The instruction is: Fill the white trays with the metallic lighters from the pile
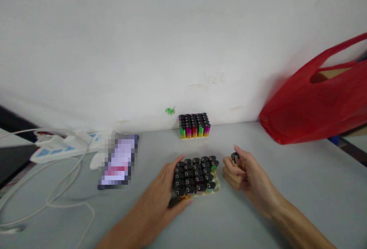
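My left hand (162,191) is closed around the left side of a pale tray (217,184) of lighters on the table. Black-topped lighters (189,174) stand upright in rows there, and the right edge of the tray has bare slots. One green lighter (214,166) at that edge leans a little. To the right of the tray, apart from it, my right hand (246,174) is closed on a single lighter (235,158). Only its black top shows above my fingers; its body is hidden.
A second block of colourful lighters (195,126) stands against the wall. At left lie a blurred-out phone (120,161), a white power strip (65,147) and loose white cables (57,205). A red bag (318,103) rests at the right on the grey table (229,222).
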### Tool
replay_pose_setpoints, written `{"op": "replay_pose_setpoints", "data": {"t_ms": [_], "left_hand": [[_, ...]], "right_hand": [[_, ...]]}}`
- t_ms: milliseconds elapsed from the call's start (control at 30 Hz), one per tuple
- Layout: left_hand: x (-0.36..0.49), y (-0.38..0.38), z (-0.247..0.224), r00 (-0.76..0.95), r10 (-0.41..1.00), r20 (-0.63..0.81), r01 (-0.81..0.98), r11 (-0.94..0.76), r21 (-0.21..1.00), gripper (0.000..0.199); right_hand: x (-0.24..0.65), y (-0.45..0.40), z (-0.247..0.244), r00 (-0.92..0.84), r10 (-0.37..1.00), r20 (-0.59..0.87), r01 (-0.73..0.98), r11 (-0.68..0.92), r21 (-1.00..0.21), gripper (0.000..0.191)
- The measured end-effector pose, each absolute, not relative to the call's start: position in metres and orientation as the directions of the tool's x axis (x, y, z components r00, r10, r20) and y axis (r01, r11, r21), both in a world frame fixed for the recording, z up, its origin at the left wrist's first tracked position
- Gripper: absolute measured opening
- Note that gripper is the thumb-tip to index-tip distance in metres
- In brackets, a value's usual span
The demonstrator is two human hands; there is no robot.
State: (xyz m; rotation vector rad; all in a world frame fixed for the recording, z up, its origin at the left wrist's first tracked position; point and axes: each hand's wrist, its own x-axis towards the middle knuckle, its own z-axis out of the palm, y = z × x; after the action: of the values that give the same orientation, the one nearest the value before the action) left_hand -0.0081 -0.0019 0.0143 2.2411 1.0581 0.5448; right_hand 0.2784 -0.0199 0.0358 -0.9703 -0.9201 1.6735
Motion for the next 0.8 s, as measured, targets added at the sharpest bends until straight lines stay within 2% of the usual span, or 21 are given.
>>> {"op": "replay_pose_setpoints", "data": {"t_ms": [367, 600, 800], "left_hand": [[-0.0087, -0.0017, 0.0146, 0.604, 0.792, 0.092, 0.556, -0.501, 0.664, 0.096], [-0.0096, -0.0029, 0.0128, 0.58, 0.809, 0.096, 0.565, -0.483, 0.669, 0.095], [-0.0098, -0.0016, 0.0129, 0.585, 0.804, 0.106, 0.553, -0.491, 0.673, 0.095]], "right_hand": [[0.2748, -0.0203, 0.0338, -0.163, 0.965, -0.205, -0.408, -0.255, -0.877, 0.061], [0.2768, -0.0198, 0.0336, -0.212, 0.957, -0.195, -0.381, -0.265, -0.886, 0.067], [0.278, -0.0202, 0.034, -0.212, 0.958, -0.193, -0.38, -0.263, -0.887, 0.064]]}}
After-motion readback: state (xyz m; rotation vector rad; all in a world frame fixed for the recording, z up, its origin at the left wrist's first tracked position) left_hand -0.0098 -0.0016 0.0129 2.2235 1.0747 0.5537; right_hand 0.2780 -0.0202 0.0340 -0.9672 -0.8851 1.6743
